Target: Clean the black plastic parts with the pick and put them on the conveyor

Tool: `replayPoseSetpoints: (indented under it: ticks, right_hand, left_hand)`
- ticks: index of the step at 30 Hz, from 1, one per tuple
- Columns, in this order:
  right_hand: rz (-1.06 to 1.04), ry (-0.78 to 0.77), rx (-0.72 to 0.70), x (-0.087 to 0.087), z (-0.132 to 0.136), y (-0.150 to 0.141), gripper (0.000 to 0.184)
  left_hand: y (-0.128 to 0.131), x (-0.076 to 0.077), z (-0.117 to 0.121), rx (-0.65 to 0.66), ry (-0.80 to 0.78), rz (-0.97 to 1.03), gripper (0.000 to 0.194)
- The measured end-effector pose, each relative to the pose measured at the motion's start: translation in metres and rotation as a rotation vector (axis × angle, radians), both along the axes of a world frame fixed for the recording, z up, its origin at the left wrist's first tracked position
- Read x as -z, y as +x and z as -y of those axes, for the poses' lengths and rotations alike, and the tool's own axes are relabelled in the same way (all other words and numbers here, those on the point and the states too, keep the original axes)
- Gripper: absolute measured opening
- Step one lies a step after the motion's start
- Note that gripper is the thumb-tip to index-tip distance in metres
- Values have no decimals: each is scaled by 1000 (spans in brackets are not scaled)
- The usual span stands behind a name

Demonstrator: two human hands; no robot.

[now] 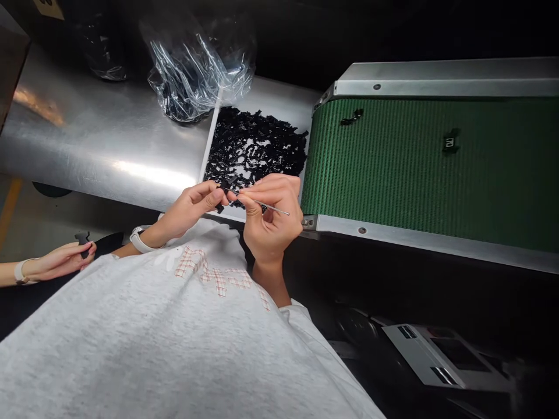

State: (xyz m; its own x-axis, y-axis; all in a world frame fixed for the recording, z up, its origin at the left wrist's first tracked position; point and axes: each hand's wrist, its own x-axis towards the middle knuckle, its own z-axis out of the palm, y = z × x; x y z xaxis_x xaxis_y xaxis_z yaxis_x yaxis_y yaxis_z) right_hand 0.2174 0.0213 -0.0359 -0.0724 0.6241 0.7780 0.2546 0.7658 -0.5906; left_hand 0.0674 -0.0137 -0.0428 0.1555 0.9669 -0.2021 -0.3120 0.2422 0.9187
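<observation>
Between the thumb and fingers of my left hand (196,203) is a small black plastic part (220,205), partly hidden by the fingertips. My right hand (275,215) pinches a thin metal rod (273,207) like a pick or tweezers; its exact kind I cannot make out. The rod's far end meets the black part at the left fingertips. Both hands hover over the near edge of a white tray (208,145). Many loose small black parts (262,137) are spread in a heap inside it.
A green conveyor belt (393,174) with metal side rails adjoins the tray; two black pieces (449,142) (351,117) lie on it. Clear plastic bags (201,75) stand behind the steel table (100,134). Another person's hand (65,256) holds a dark piece at left. A grey device (445,355) sits lower right.
</observation>
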Motion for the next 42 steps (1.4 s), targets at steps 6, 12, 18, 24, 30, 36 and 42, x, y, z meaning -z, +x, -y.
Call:
replayPoseSetpoints:
  ticks: [6,12,18,24,30,36,42]
  right_hand:
    - [-20,-83,-71,3,-3,7,7]
    - [-91,-79,-62,13,-16,8,8]
    - [-74,-60,-135,15,-23,-2,8]
    - [-100,-47,-204,15,-31,-12,12]
    - [-18,-71,-235,9,-27,-4,13]
    - [98,-59,-280,-18,-33,-7,7]
    - [190,-85,-328,-46,-45,-11,6]
  left_hand:
    - [9,1,-6,11,-11,32,57]
    - [12,1,-15,68,-53,120,47]
    - [-8,-10,-15,85,-39,-51,42]
    - [-21,-9,-18,41,8,-62,34]
    - [-25,-15,-17,110,8,-101,41]
    - [-35,-24,-24,195,-19,-88,42]
    - [-47,-40,-33,145,-109,-12,40]
